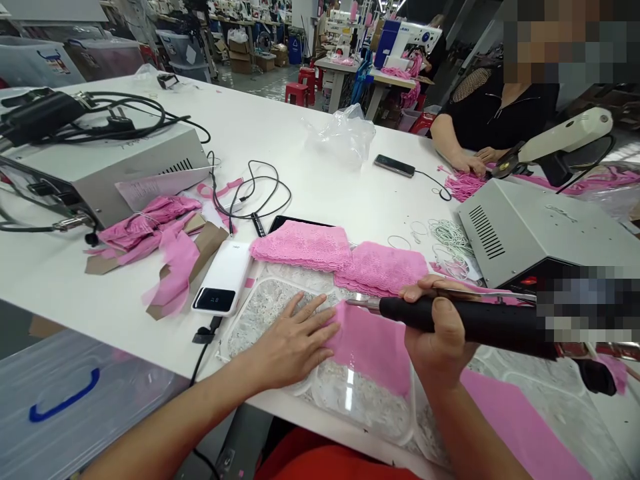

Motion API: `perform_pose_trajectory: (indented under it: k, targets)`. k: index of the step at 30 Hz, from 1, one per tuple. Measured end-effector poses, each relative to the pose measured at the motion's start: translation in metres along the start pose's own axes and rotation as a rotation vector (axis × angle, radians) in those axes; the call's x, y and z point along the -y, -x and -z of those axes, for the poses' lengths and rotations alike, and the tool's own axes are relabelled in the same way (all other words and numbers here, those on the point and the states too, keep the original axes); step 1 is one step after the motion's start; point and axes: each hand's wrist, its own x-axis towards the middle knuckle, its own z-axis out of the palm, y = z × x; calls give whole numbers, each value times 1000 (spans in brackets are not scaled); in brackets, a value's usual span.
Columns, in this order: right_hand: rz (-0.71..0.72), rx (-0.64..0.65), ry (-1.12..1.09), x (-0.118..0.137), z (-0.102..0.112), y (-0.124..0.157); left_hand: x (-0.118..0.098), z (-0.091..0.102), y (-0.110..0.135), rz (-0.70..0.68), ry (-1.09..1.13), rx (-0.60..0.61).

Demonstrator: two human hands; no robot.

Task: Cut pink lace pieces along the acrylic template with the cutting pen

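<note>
My left hand [295,340] lies flat with its fingers spread, fingertips on the left edge of a thin pink fabric piece [375,347]. That piece rests on a clear plastic template [350,400]. My right hand [440,333] is wrapped round a black handheld tool [480,320] with a slim metal tip and a metal lever along its top. The tip points left, at the fabric's upper left corner near my left fingers; contact is unclear. Just beyond are two stacks of pink lace pieces, a left stack [303,247] and a right stack [383,267].
Left of me are a white power bank [225,277], pink scraps [175,267] and a grey machine box [105,167]. Another grey box [550,227] stands right, near a co-worker's hands [480,161]. A pink sheet [520,420] lies by my right forearm. Cables cross the white table [250,127].
</note>
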Motion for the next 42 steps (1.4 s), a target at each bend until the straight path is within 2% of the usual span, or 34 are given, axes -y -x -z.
perform_pose_trajectory:
  k: [14, 21, 26, 31, 36, 42]
  targets:
    - [-46, 13, -30, -2, -3, 0, 1, 0, 1, -10, 0, -20]
    - [32, 52, 31, -2, -4, -2, 1, -2, 0, -7, -18, -7]
    - [17, 47, -7, -2, -3, -3, -2, 18, 3, 29, -62, -14]
    - [-38, 36, -72, 3, -3, 0, -5, 42, 26, 90, -79, -45]
    - [-69, 115, -100, 4, -4, 7, -5, 34, 48, 104, -51, -2]
    - [-73, 112, -69, 2, -7, 10, -4, 24, 50, 80, -33, 15]
